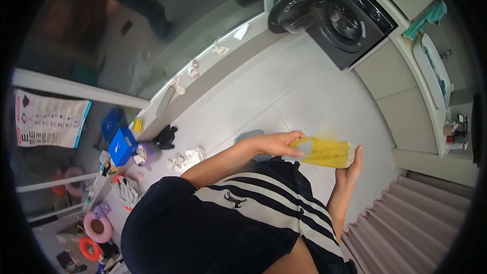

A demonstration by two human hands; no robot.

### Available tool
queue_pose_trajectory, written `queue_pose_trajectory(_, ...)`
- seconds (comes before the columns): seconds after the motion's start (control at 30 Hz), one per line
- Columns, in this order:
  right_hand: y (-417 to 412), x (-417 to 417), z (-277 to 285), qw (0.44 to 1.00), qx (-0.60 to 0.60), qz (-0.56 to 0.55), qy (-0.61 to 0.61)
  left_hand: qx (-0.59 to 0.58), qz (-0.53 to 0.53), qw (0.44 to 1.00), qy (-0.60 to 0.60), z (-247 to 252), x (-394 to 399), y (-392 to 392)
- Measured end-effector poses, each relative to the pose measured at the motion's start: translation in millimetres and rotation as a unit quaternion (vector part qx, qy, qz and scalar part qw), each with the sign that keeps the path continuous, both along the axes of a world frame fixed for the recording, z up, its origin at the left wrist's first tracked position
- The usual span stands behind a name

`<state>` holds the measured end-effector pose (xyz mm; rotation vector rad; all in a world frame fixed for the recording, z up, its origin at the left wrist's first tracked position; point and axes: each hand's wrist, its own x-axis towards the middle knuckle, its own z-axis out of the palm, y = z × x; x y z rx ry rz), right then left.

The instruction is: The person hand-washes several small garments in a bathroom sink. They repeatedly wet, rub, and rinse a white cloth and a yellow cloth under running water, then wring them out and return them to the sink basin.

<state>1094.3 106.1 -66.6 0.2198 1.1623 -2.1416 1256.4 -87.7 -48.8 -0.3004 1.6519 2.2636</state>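
A yellow cloth piece [327, 153], with a pale end and a light grey end, is stretched between my two hands; it may be a sock, but motion blur leaves this unsettled. My left hand [281, 144] grips its grey end. At the pale end, my right hand [350, 165] holds on with the thumb upright along the edge. Beyond my left forearm, a grey-blue item [249, 134] shows in part on the tiled floor, perhaps a slipper. White crumpled cloths [194, 156] and a black cloth [166, 137] lie on the floor to the left.
A front-loading washing machine [342, 26] stands with its door [295, 11] open. Small cloths [193, 69] lie along the window ledge. A purple bin [150, 153], a blue box [122, 147] and swim rings [97, 227] are at left. Cabinets [405, 114], a sink [433, 70] and a pleated curtain [414, 213] are at right.
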Motion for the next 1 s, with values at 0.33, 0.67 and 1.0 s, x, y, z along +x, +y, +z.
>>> queue_pose_trajectory(0.33,32.9,-198.1,-20.1,0.987,0.046,-0.134,0.079,0.356,-0.013,0.933,0.05,-60.0,-275.8,-24.5)
queue_pose_trajectory(0.67,48.9,-401.7,27.8,0.974,0.072,-0.19,0.099,0.272,-0.175,0.946,-0.013,-7.2,-593.4,-0.8)
queue_pose_trajectory(1.0,147.6,-641.6,-18.2,0.96,0.18,-0.191,0.093,0.074,-0.169,0.983,-0.013,-29.1,-826.8,84.4)
